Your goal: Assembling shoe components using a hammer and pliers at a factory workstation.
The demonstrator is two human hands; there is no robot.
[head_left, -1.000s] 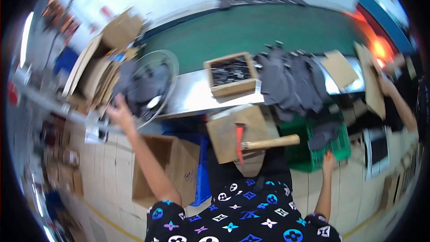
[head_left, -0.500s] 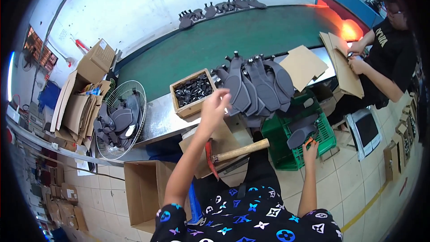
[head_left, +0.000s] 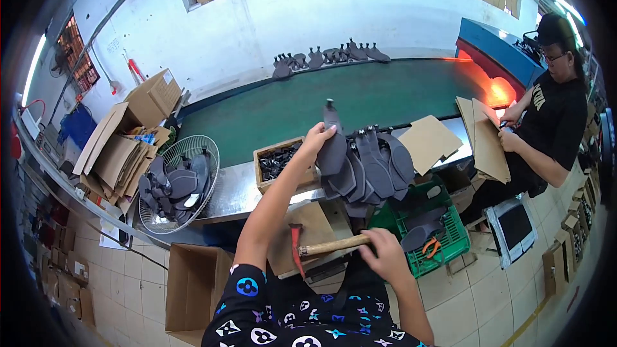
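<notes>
My left hand [head_left: 316, 141] grips a dark grey, sole-shaped piece [head_left: 332, 154] by its side, and a narrow strap with a small black fitting points up from it. Behind and to the right, a stack of similar grey pieces [head_left: 379, 173] lies at the bench edge. My right hand [head_left: 387, 258] has its fingers around the end of the wooden handle of a hammer [head_left: 334, 245]. The hammer's red head rests on a board-topped block [head_left: 317, 222] in front of me. Orange-handled pliers [head_left: 431, 248] lie in the green crate [head_left: 459, 244] near my right hand.
A wooden box [head_left: 260, 177] of small black parts stands on the metal bench. To its left is a wire basket [head_left: 214, 186] with grey pieces. A green conveyor belt [head_left: 257, 109] runs behind. At the right, a co-worker [head_left: 553, 115] handles cardboard [head_left: 485, 141].
My left hand has taken hold of a grey piece and lifted it upright. My right hand has left the pliers in the crate and moved left onto the hammer handle. The view has tilted up.
</notes>
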